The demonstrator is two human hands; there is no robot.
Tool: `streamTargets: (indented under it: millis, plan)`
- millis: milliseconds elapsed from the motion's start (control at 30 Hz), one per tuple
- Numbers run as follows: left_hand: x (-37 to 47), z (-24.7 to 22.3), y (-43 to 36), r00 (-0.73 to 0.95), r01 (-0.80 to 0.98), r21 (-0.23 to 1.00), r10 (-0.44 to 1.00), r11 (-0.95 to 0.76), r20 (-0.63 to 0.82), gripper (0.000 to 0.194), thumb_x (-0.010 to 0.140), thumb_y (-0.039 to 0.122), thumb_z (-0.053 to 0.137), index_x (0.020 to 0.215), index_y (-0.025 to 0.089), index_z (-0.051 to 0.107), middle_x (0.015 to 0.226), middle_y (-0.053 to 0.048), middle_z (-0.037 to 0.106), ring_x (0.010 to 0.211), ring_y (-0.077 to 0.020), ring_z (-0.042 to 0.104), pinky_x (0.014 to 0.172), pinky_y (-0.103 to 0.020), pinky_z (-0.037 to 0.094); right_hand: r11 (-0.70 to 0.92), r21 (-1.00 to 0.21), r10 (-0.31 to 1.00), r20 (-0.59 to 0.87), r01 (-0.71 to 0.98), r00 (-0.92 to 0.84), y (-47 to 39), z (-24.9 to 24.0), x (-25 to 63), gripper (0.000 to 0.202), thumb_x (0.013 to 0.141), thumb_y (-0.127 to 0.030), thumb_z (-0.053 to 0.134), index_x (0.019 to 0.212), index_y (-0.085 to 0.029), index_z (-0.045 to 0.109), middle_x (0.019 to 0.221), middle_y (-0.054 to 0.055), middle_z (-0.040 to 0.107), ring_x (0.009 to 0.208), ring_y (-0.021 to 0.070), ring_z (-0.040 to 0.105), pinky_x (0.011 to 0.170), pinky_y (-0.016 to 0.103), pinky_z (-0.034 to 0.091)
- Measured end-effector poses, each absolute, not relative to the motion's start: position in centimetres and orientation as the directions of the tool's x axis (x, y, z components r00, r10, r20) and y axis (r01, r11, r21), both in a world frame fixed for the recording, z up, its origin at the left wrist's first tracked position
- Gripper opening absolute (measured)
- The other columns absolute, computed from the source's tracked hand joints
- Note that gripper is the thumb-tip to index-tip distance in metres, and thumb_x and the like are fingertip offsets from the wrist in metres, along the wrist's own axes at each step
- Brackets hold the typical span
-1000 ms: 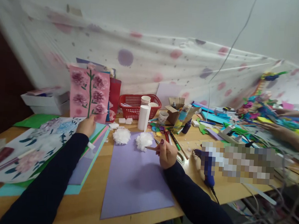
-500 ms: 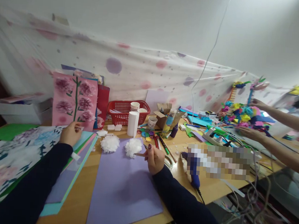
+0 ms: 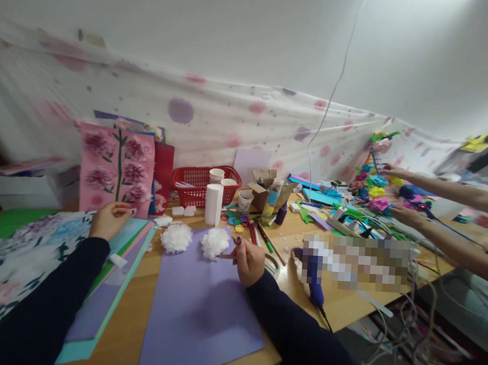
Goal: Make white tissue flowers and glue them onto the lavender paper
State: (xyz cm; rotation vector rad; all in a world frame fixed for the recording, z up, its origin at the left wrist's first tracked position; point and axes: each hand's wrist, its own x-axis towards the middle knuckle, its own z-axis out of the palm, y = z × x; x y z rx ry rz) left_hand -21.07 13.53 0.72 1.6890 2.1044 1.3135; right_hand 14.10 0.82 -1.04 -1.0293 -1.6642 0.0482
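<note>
My left hand (image 3: 110, 220) is closed in a pinch at the front of the pink flower picture (image 3: 116, 169). A small white piece (image 3: 133, 211) shows at its fingertips. My right hand (image 3: 249, 261) is closed around a thin brown stick (image 3: 225, 256), whose tip points left, just below a fluffy white paper flower (image 3: 215, 243). Another white paper flower (image 3: 176, 238) lies to its left. Both flowers rest at the top edge of a purple sheet (image 3: 202, 317). Under my left forearm lies a stack of coloured paper (image 3: 95, 322).
Behind the flowers stand a white roll (image 3: 213, 204) and a red basket (image 3: 189, 193) with paper cups. Pens (image 3: 265, 238) and a tape roll (image 3: 272, 266) lie right of them. A blue glue gun (image 3: 315, 283) sits further right. A co-worker's hands (image 3: 405, 215) handle colourful flowers beside tangled cables.
The view has shifted slightly, so most things sit a little further left. A white piece now shows at my left fingertips. The co-worker's upper hand has moved lower at the colourful flowers.
</note>
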Motion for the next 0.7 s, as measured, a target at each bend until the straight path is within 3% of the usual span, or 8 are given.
streamTargets:
  millis: [133,267,500,700]
  plan:
    - [-21.4,4.0,13.3,-0.420,0.586,0.808,0.831,-0.059,0.365,0.024,0.069,0.021,0.062,0.092,0.013,0.058,0.073,0.000,0.064,0.066,-0.0118,0.061,0.064,-0.021,0.050,0.609,-0.521,0.645,0.764,0.598,0.009,0.8,-1.1,14.1,0.051,0.099,-0.039,0.028,0.058,-0.019,0.052,0.043,0.000,0.053,0.039,0.0093,0.050,0.046,0.021,0.038]
    - [-20.2,7.8,11.6,-0.444,0.321,0.916,0.817,-0.240,0.369,0.029,0.060,0.019,0.068,0.087,0.015,0.057,0.075,0.002,0.063,0.067,-0.0103,0.059,0.074,-0.025,0.050,0.604,-0.524,0.647,0.762,0.600,0.015,0.6,-1.0,14.1,0.050,0.099,-0.038,0.029,0.058,-0.020,0.051,0.043,0.000,0.053,0.039,0.0096,0.050,0.046,0.021,0.039]
    - [-15.5,11.4,8.0,-0.233,0.157,0.943,0.917,-0.293,0.324,0.050,0.044,0.030,0.076,0.088,0.016,0.058,0.079,0.001,0.063,0.075,-0.0148,0.061,0.075,-0.031,0.053,0.600,-0.532,0.653,0.757,0.598,0.020,0.8,-1.2,14.1,0.050,0.098,-0.038,0.029,0.057,-0.020,0.051,0.044,0.000,0.053,0.040,0.0100,0.050,0.047,0.022,0.039]
    - [-11.4,13.2,5.7,0.043,0.160,0.925,0.938,-0.346,0.343,0.052,0.049,0.032,0.079,0.094,0.015,0.059,0.081,0.000,0.065,0.074,-0.0140,0.063,0.068,-0.027,0.052,0.606,-0.536,0.652,0.758,0.587,0.019,0.8,-1.4,14.0,0.050,0.098,-0.038,0.028,0.057,-0.020,0.051,0.043,0.000,0.052,0.040,0.0101,0.050,0.046,0.021,0.039]
